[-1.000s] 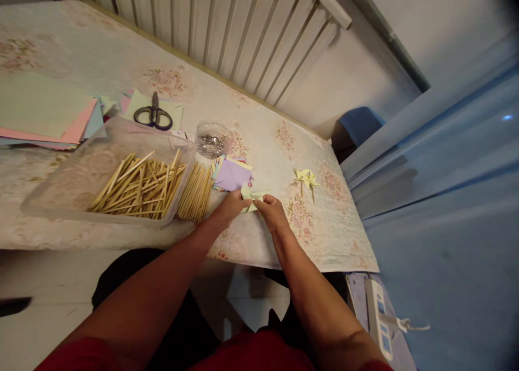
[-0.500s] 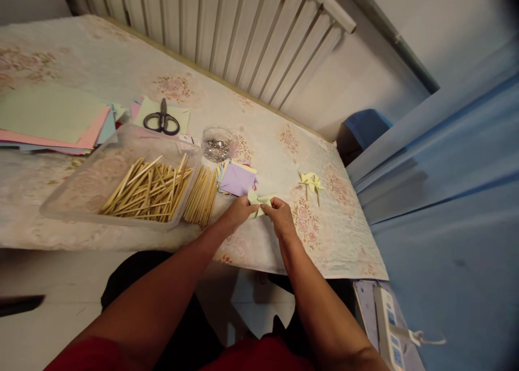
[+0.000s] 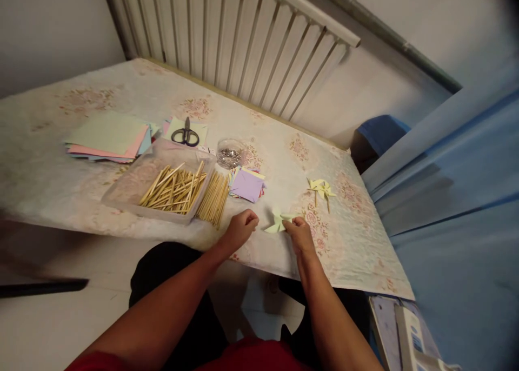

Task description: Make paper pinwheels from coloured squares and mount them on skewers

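- I am watching through the head camera and taking bearings from the stack of small paper squares (image 3: 248,184), a purple one showing on top.
- Right hand (image 3: 300,233) is gripping a pale green paper pinwheel (image 3: 278,223) by its right side, between thumb and fingers; I am seeing both to the right of the stack and nearer the person.
- The pinwheel is showing folded, pointed blades, its upper edge blurring.
- Left hand (image 3: 243,226) is curling its fingers inward, apart from the pinwheel, just on the person's side of the stack. I am not able to tell whether it is pinching anything small.
- Bundled sticks (image 3: 213,200) are lying just left of the stack, roughly side by side.
- Clear plastic box (image 3: 135,179) is sitting farther left of the stack, beyond that bundle, holding loose sticks (image 3: 172,190) at all angles.
- Round clear dish (image 3: 230,157) is standing behind the stack and a little left, holding small shiny pieces too tiny for me to identify.
- Scissors (image 3: 185,136) are resting on pale paper, well left of the stack and farther back.
- Large coloured sheets (image 3: 107,133) are lying far left of the stack.
- Two yellow pinwheels on sticks (image 3: 322,189) are lying well right of the stack on the flowered tabletop (image 3: 352,246).
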The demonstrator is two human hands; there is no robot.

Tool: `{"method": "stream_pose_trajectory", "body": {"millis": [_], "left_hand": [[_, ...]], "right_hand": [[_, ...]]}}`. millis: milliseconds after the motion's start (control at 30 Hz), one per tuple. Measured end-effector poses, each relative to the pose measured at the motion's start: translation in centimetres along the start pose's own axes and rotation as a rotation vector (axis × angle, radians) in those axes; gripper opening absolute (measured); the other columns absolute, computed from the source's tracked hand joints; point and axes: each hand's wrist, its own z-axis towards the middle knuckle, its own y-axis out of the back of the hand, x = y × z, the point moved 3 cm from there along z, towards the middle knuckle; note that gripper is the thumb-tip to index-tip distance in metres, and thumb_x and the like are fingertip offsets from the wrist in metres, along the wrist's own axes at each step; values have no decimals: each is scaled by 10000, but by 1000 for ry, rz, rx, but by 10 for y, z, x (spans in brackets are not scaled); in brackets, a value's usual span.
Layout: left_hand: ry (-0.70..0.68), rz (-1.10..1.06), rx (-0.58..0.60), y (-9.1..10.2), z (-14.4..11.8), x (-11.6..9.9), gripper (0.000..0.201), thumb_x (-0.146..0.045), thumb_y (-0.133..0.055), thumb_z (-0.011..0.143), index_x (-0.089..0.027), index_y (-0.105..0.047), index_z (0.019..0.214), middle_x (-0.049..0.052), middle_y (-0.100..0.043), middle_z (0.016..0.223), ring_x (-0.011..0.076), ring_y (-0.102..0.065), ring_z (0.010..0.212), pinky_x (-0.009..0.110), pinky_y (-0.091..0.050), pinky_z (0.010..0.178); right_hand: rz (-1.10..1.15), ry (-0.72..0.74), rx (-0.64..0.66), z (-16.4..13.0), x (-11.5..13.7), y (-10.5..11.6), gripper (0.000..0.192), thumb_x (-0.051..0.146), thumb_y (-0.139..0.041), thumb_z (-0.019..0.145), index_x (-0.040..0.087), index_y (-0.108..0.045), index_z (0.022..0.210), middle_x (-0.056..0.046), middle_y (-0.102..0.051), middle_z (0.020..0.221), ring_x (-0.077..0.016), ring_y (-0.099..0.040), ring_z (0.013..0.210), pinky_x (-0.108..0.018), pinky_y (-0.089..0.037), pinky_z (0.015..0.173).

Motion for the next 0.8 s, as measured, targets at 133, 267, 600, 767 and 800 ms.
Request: {"method": "stream_pose_trajectory", "body": {"millis": [133,267,600,767,800], "left_hand": [[-33,296,-146,13,-32,-2,143,-223,-445,816,-187,-533,709,-11,-559,661,134,-520,648,253,-386,636],[-17,637,-216,29,-60,-2,169,-232,-415,869,-194,-531,752,24,-593,766,162,-554,755,278,-405,718],[327,1122,-358,39,-57,-2,270,-336,-384,913,-148,-544,1023,136,-597,1077,262,-639,908,351,-466,747],[393,1132,-375,37,-51,-3,284,-267,-356,912,-123,-548,1063,177,-614,1077,286,-657,920,371,-472,766],[395,1129,-379,37,-52,-3,284,-267,-358,912,-121,-549,1065,180,-619,1075,288,-657,926,369,-471,771]], "right_hand": [[249,-150,38,-9,-17,36,304,284,-791,544,187,-509,604,44,-551,555,-91,-486,471,-217,-383,450],[434,-188,29,-16,-33,62,365,256,-820,537,191,-470,616,51,-554,568,-92,-523,461,-219,-452,446],[536,-147,76,-15,-39,65,385,271,-832,522,197,-472,637,70,-536,566,-90,-530,456,-222,-487,449],[512,-101,80,-13,-43,65,386,290,-806,546,203,-438,624,76,-519,562,-81,-510,460,-212,-467,456],[506,-94,76,-12,-44,66,388,292,-802,548,204,-431,620,78,-512,559,-81,-507,462,-213,-466,459]]}}
